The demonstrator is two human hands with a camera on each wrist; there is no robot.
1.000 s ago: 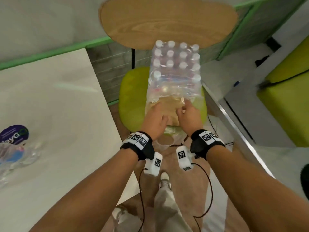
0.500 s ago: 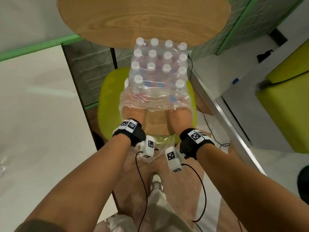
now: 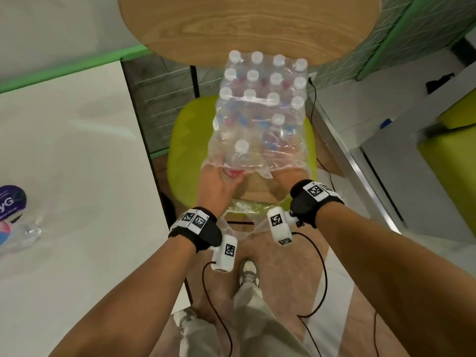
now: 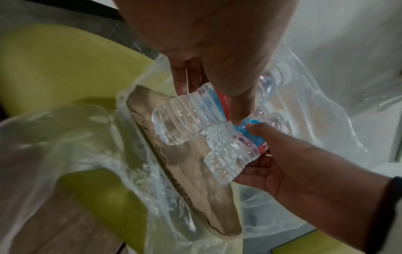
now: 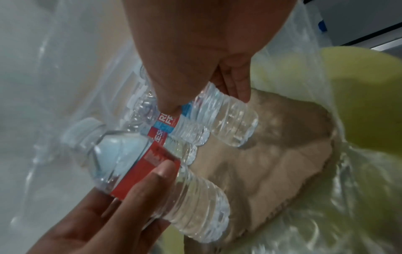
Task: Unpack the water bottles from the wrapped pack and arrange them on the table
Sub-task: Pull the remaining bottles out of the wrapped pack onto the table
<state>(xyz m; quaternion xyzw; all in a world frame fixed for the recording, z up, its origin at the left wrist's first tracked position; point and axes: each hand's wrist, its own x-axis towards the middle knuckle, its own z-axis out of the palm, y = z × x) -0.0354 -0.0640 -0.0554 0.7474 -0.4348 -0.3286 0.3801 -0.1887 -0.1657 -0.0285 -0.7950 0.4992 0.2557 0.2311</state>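
Note:
A clear-wrapped pack of water bottles (image 3: 260, 109) stands on a yellow-green chair seat (image 3: 185, 140), its near end torn open over a cardboard tray (image 3: 255, 189). My left hand (image 3: 224, 176) grips a red-labelled bottle (image 3: 235, 161) at the opening; the left wrist view shows my thumb across this bottle (image 4: 189, 110). My right hand (image 3: 288, 176) reaches under the loose wrap, its fingers hidden in the head view. In the right wrist view it holds a second bottle (image 5: 219, 116) by its label, beside the left hand's bottle (image 5: 152, 163). Both bottles lie tilted above the cardboard.
A white table (image 3: 77, 163) runs along the left, with crumpled wrap and a purple label (image 3: 13, 202) at its left edge. The chair's wooden backrest (image 3: 247, 21) rises behind the pack. A metal-edged ledge (image 3: 347, 155) lies to the right. My shoe (image 3: 247, 274) stands on the brown floor.
Both hands went from the wrap's mouth into the pack. The left hand has drawn a red-labelled bottle back towards the opening; the right hand now holds another bottle inside.

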